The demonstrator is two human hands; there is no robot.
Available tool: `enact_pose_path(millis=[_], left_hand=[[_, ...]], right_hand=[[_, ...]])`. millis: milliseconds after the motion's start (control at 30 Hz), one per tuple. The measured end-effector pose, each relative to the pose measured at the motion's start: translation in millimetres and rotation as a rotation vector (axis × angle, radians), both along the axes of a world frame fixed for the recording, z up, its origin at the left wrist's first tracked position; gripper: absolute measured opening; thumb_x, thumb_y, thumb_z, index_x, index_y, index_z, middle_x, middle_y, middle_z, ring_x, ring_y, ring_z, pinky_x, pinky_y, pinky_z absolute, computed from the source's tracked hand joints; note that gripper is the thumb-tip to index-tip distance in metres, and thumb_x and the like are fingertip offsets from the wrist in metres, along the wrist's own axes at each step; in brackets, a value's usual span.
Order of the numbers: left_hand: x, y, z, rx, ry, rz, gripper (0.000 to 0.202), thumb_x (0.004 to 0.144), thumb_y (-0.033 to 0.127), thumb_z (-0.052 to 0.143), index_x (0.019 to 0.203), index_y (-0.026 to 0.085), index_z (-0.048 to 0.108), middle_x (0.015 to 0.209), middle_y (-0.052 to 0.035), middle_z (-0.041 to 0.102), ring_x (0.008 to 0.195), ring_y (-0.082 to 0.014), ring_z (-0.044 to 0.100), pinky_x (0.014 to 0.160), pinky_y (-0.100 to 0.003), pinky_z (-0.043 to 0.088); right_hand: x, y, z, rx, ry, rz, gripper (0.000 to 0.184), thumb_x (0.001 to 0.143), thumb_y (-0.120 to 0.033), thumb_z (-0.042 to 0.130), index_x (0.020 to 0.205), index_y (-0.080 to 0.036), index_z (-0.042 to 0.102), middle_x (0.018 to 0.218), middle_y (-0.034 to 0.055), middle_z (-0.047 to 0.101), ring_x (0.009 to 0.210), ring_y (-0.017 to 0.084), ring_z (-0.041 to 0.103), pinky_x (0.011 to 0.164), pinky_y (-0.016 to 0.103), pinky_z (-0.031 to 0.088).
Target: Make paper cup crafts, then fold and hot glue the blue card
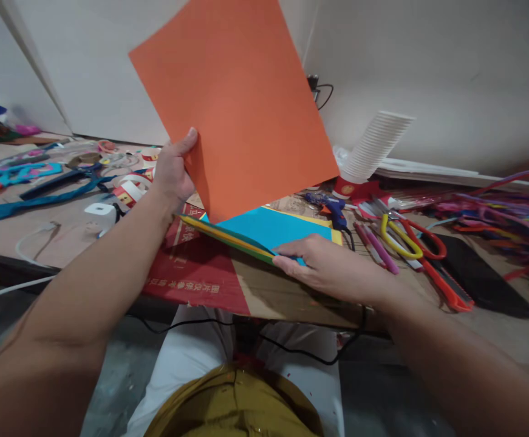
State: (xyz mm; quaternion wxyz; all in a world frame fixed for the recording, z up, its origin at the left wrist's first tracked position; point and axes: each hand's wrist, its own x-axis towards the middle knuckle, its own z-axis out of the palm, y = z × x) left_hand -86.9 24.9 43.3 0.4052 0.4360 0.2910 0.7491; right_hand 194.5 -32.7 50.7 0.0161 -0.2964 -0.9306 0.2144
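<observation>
The orange sheet (241,109) was held up, tilted, rightward of the left hand (176,167), which pinched its left edge, nearer than the right hand (316,264) pinching the coloured sheets (282,227) below; its cropped long axis was unclear.

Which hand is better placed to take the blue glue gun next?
Probably the right hand: it is nearer to the blue glue gun, though gripping colored sheets. The left hand holds up an orange sheet.

Chinese characters (191,289), mostly illegible, mark the red-printed cardboard (228,280).
</observation>
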Motion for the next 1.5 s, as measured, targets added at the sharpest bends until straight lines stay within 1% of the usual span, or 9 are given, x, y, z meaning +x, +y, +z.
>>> enact_pose_path(millis=[167,300,500,633,800,1067,1233,1400,1500], left_hand=[[-4.9,3.1,-3.8,-0.042,-0.025,0.004,0.028,0.080,0.026,0.059,0.105,0.016,0.056,0.121,-0.0052,0.062,0.115,-0.0224,0.053,0.098,-0.038,0.039],[-5.8,2.0,-3.4,-0.070,-0.036,0.003,0.030,0.079,0.027,0.061,0.107,0.016,0.056,0.124,-0.0056,0.060,0.115,-0.0222,0.053,0.100,-0.040,0.037],[-5.9,1.1,-0.9,-0.101,-0.025,0.012,0.030,0.079,0.027,0.058,0.107,0.016,0.055,0.124,-0.0047,0.060,0.118,-0.0218,0.051,0.100,-0.038,0.038],[-3.4,-0.6,0.5,-0.107,-0.019,0.011,0.032,0.078,0.026,0.059,0.108,0.016,0.055,0.123,-0.0052,0.061,0.117,-0.0242,0.051,0.097,-0.039,0.041],[-0.7,-1.8,1.1,-0.105,-0.040,-0.018,0.031,0.078,0.024,0.058,0.108,0.016,0.055,0.125,-0.0057,0.059,0.115,-0.0251,0.053,0.097,-0.040,0.042],[1.8,-3.9,1.1,-0.088,-0.071,-0.048,0.031,0.078,0.021,0.057,0.109,0.014,0.056,0.126,-0.0073,0.058,0.115,-0.0260,0.053,0.097,-0.044,0.043],[2.2,-2.6,1.3,-0.043,-0.042,-0.028,0.031,0.078,0.021,0.057,0.109,0.017,0.055,0.125,-0.0051,0.059,0.116,-0.0234,0.053,0.100,-0.042,0.042],[-4.9,5.9,-4.6,0.011,-0.105,-0.018,0.024,0.077,0.021,0.058,0.100,0.019,0.057,0.113,-0.0052,0.065,0.109,-0.0242,0.058,0.099,-0.047,0.042],[-7.3,10.3,-7.7,0.075,-0.102,0.061,0.018,0.077,0.020,0.059,0.094,0.019,0.057,0.106,-0.0041,0.068,0.104,-0.0227,0.060,0.099,-0.047,0.042]], right_hand=[[4.1,11.9,0.5,-0.123,0.018,-0.048,0.047,0.088,-0.051,0.034,0.056,-0.019,0.044,0.055,-0.0020,0.039,0.051,0.010,0.030,0.049,0.026,0.021],[3.7,15.1,-0.3,-0.210,0.051,-0.068,0.046,0.087,-0.051,0.035,0.055,-0.019,0.041,0.055,-0.0025,0.033,0.051,0.010,0.028,0.048,0.026,0.021],[3.6,22.2,-5.2,-0.258,0.103,-0.087,0.040,0.084,-0.048,0.042,0.062,-0.019,0.057,0.060,-0.0017,0.049,0.058,0.012,0.044,0.054,0.025,0.032],[2.5,22.9,-9.4,-0.270,0.133,-0.054,0.031,0.081,-0.047,0.051,0.086,-0.023,0.069,0.089,0.0018,0.066,0.082,0.020,0.058,0.072,0.029,0.042],[1.6,18.5,-13.0,-0.219,0.116,0.049,0.031,0.079,-0.043,0.057,0.101,-0.025,0.068,0.109,0.0033,0.064,0.097,0.020,0.057,0.083,0.031,0.042],[-4.1,13.4,-24.0,-0.090,0.161,-0.121,0.019,0.081,-0.027,0.050,0.086,-0.021,0.067,0.085,0.0008,0.068,0.075,0.015,0.058,0.066,0.025,0.040],[-4.1,7.4,-21.9,-0.023,0.157,-0.118,0.020,0.083,-0.026,0.046,0.081,-0.019,0.065,0.073,-0.0004,0.063,0.064,0.011,0.052,0.055,0.024,0.031],[-0.2,12.4,-21.2,-0.034,0.146,-0.139,0.022,0.086,-0.031,0.046,0.081,-0.019,0.063,0.071,-0.0007,0.062,0.062,0.011,0.051,0.054,0.023,0.029],[2.6,18.4,-18.7,-0.026,0.166,-0.130,0.020,0.086,-0.031,0.047,0.082,-0.019,0.064,0.075,-0.0001,0.064,0.068,0.012,0.053,0.058,0.023,0.032]])
